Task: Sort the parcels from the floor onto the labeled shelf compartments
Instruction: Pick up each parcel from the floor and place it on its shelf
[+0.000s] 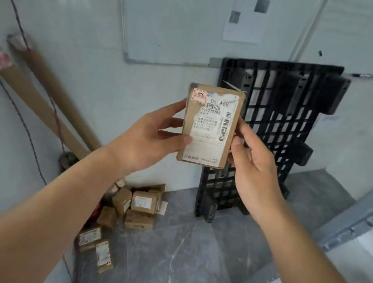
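Observation:
A small brown cardboard parcel [210, 126] is held upright at chest height, its white shipping label with barcodes and a red sticker facing me. My left hand [154, 138] grips its left edge, thumb on the front. On the right edge, my right hand [254, 167] pinches the parcel between thumb and fingers. Several more brown parcels [142, 204] lie in a heap on the grey floor by the wall, below my left forearm. A grey metal shelf frame [360, 219] shows at the right edge; its compartments are out of view.
A black plastic pallet [280, 132] leans upright against the wall behind the parcel. Two long cardboard tubes [46, 105] and dark cables lean at the left wall. A whiteboard [176, 16] with a paper sheet hangs above. The grey tiled floor [184, 264] stretches below my hands.

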### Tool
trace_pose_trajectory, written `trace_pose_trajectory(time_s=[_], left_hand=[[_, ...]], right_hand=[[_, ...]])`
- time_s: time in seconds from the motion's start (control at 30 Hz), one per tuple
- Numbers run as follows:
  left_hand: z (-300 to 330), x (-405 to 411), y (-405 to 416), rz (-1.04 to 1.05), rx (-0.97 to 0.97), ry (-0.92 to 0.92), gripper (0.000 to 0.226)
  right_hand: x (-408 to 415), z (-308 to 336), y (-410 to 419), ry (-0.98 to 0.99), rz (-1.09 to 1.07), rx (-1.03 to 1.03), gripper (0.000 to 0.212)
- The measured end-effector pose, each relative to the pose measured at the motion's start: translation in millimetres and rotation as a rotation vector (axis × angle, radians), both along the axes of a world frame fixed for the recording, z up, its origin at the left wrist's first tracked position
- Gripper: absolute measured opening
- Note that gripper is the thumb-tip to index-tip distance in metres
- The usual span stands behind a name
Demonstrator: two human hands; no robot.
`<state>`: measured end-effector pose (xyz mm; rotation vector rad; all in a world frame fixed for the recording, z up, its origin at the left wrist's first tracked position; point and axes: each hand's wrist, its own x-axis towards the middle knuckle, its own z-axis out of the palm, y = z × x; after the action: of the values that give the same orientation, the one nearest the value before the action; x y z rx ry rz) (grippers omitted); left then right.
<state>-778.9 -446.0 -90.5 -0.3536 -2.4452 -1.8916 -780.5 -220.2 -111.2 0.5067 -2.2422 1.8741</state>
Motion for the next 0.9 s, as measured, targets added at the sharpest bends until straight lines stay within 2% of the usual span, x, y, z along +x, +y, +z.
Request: trace_pose_trajectory(time_s=[0.13,0.47,0.63,0.9], left_hand=[[9.7,-12.9,14.1,-0.179,-0.022,0.013,0.070],[6.5,-15.4,87.9,-0.597,-0.049,0.000,0.075],[-1.6,-0.2,144.8,-0.698,-0.044,-0.016,0.078],[-23.6,42.1,233.3,-0.833,-0.065,-0.060,0.077]], right_hand=[[17.4,6.5,13.7,0.035,-0.159,0.007,0.047],[101.6,-12.0,63.8,-0.052,-0.515,-0.050,0.056],[146.3,-20.2,100.9,-0.096,-0.673,-0.138,0.057],[212.4,-42.9,163.7,-0.149,-0.863,-0.107,0.057]])
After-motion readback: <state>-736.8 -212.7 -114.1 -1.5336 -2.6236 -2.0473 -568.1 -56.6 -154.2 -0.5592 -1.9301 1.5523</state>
